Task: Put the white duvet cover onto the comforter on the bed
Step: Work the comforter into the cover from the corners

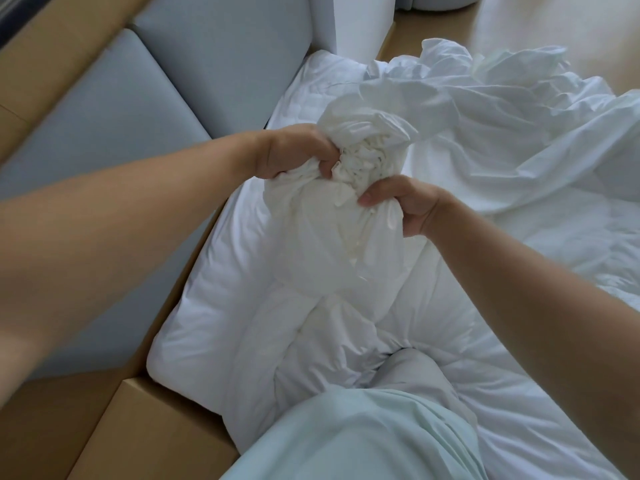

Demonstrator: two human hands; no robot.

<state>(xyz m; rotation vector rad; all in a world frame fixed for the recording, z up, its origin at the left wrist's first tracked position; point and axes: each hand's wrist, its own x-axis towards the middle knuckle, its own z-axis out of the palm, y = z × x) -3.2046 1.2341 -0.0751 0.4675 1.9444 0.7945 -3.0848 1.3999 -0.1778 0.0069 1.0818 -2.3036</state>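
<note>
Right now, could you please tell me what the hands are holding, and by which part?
The left hand and the right hand both grip the white duvet cover by a bunched-up wad of its fabric, lifted above the comforter.

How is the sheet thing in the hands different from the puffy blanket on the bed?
The duvet cover is thin and crinkly; the comforter is thick and puffy. The left hand and right hand grip the duvet cover, bunched up; the comforter mostly lies below them. Both are white.
</note>
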